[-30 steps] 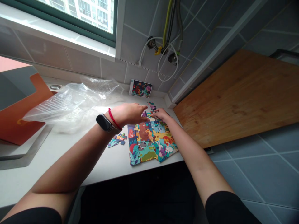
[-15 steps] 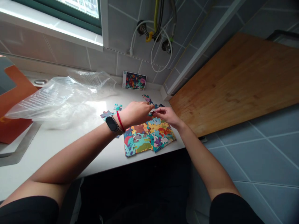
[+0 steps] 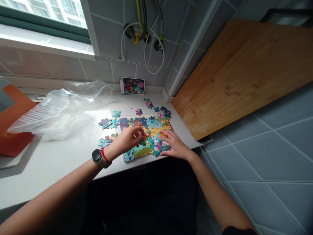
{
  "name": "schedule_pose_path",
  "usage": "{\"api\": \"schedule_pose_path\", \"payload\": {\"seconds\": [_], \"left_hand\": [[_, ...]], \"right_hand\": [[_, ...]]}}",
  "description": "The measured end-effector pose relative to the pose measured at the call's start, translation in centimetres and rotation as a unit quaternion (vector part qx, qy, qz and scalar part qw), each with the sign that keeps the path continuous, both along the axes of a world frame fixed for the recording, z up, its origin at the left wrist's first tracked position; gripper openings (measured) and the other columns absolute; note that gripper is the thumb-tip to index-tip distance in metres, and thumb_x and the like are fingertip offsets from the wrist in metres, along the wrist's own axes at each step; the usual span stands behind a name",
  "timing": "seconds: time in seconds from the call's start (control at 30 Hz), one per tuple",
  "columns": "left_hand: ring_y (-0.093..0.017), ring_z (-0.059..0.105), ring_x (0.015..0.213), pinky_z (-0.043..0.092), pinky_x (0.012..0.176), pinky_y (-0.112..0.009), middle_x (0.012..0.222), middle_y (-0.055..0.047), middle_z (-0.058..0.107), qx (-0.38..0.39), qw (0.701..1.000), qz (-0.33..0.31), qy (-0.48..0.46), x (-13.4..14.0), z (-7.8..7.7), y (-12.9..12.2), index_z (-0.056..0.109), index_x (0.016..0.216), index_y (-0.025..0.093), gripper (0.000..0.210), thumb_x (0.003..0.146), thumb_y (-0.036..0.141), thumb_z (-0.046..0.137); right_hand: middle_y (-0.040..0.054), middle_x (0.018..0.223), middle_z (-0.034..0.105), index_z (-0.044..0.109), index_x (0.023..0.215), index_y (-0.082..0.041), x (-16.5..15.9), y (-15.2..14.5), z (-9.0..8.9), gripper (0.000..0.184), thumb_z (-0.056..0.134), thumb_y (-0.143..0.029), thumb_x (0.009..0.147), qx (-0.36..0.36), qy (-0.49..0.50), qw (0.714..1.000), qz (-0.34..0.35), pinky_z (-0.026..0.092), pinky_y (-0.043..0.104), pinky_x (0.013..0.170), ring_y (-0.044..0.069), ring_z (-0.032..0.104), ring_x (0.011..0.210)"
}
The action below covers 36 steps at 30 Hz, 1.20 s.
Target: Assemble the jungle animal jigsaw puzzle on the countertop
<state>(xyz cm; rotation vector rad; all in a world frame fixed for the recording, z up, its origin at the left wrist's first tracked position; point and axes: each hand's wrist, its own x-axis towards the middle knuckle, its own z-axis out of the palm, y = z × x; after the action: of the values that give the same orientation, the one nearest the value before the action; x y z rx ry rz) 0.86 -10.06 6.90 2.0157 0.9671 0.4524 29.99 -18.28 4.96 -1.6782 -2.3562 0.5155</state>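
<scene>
One plastic bag [image 3: 57, 112] lies middle left. Your spread, empty right hand [image 3: 176, 146] hides some puzzle [image 3: 154, 123]; your left hand [image 3: 127, 139] curls, hold unclear.

Beyond and left of the left hand [image 3: 129, 138], a bright green-framed window [image 3: 49, 14] lights the white counter [image 3: 61, 153]; a grey tiled wall [image 3: 107, 39] rises beyond both, a wooden panel [image 3: 244, 75] right of the right hand [image 3: 177, 146].

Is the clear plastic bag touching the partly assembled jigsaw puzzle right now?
Apart: the head view shows white countertop and loose puzzle pieces between the clear plastic bag and the jigsaw puzzle.
</scene>
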Motion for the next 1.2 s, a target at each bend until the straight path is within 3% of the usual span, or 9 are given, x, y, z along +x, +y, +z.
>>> {"api": "schedule_pose_path", "payload": {"seconds": [0.1, 0.27, 0.5, 0.77, 0.87, 0.97, 1.03, 1.2], "left_hand": [[-0.021, 0.074, 0.071, 0.051, 0.065, -0.03, 0.084, -0.002, 0.079, 0.029, 0.996, 0.05, 0.064, -0.7, -1.7, -2.0, 0.07, 0.098, 0.024, 0.018, 0.095, 0.04, 0.062], [-0.024, 0.073, 0.086, 0.05, 0.071, -0.033, 0.096, -0.003, 0.079, 0.085, 0.987, 0.084, 0.109, -0.2, -3.4, -4.3, 0.069, 0.103, 0.026, 0.022, 0.1, 0.043, 0.056], [-0.025, 0.068, 0.094, 0.05, 0.075, -0.034, 0.099, -0.005, 0.075, 0.177, 0.967, 0.108, 0.148, 0.9, -4.5, -5.6, 0.067, 0.101, 0.026, 0.024, 0.105, 0.044, 0.051], [-0.027, 0.066, 0.094, 0.052, 0.076, -0.037, 0.097, -0.008, 0.07, 0.228, 0.945, 0.127, 0.196, 2.0, -4.9, -6.3, 0.068, 0.094, 0.024, 0.03, 0.106, 0.043, 0.049], [-0.027, 0.066, 0.101, 0.055, 0.088, -0.04, 0.11, -0.009, 0.071, 0.25, 0.949, 0.112, 0.154, 1.4, -4.9, -6.4, 0.071, 0.099, 0.025, 0.028, 0.107, 0.042, 0.05], [-0.032, 0.059, 0.128, 0.051, 0.108, -0.049, 0.133, -0.01, 0.069, 0.278, 0.951, 0.063, 0.117, 0.5, -5.0, -6.6, 0.073, 0.111, 0.026, 0.019, 0.103, 0.037, 0.06], [-0.034, 0.053, 0.138, 0.049, 0.111, -0.054, 0.137, -0.01, 0.069, 0.278, 0.954, 0.036, 0.111, 0.0, -5.2, -6.7, 0.074, 0.116, 0.027, 0.019, 0.101, 0.034, 0.063], [-0.03, 0.065, 0.123, 0.055, 0.104, -0.052, 0.129, -0.01, 0.074, 0.255, 0.963, 0.016, 0.087, 0.2, -5.7, -6.9, 0.074, 0.116, 0.028, 0.019, 0.103, 0.032, 0.061]], "right_hand": [[0.0067, 0.171, 0.037, 0.059, 0.15, -0.038, 0.5, -1.1, -2.0, 0.072, 0.081, -0.056, 0.084, -0.007, -0.045, 0.999, 0.002, 0.023, 0.065, 0.127, 0.039, 0.021, 0.161], [0.0057, 0.169, 0.039, 0.059, 0.149, -0.038, 0.5, -1.7, -3.6, 0.06, 0.073, -0.054, 0.092, 0.011, -0.025, 0.999, -0.022, 0.023, 0.067, 0.126, 0.037, 0.027, 0.16], [0.004, 0.169, 0.04, 0.058, 0.15, -0.04, 0.5, -2.2, -4.8, 0.063, 0.072, -0.058, 0.092, 0.053, -0.001, 0.998, -0.032, 0.023, 0.066, 0.127, 0.037, 0.03, 0.159], [0.0052, 0.165, 0.046, 0.061, 0.148, -0.039, -0.2, -2.2, -4.8, 0.06, 0.072, -0.056, 0.092, 0.065, 0.017, 0.996, -0.064, 0.021, 0.066, 0.127, 0.038, 0.036, 0.156], [0.0052, 0.165, 0.047, 0.061, 0.148, -0.038, -0.4, -2.2, -4.9, 0.06, 0.071, -0.058, 0.093, 0.061, 0.021, 0.995, -0.073, 0.022, 0.067, 0.127, 0.039, 0.035, 0.156], [0.0051, 0.165, 0.046, 0.062, 0.148, -0.037, -0.5, -2.2, -5.0, 0.06, 0.07, -0.059, 0.093, 0.058, 0.026, 0.995, -0.076, 0.022, 0.067, 0.126, 0.04, 0.034, 0.156], [0.0049, 0.166, 0.046, 0.061, 0.148, -0.038, -0.5, -2.2, -5.1, 0.059, 0.07, -0.057, 0.093, 0.063, 0.025, 0.995, -0.075, 0.022, 0.066, 0.127, 0.04, 0.035, 0.156], [0.005, 0.165, 0.046, 0.062, 0.148, -0.037, -0.6, -2.2, -5.2, 0.06, 0.07, -0.057, 0.092, 0.073, 0.016, 0.994, -0.081, 0.023, 0.065, 0.126, 0.04, 0.035, 0.156]]}}
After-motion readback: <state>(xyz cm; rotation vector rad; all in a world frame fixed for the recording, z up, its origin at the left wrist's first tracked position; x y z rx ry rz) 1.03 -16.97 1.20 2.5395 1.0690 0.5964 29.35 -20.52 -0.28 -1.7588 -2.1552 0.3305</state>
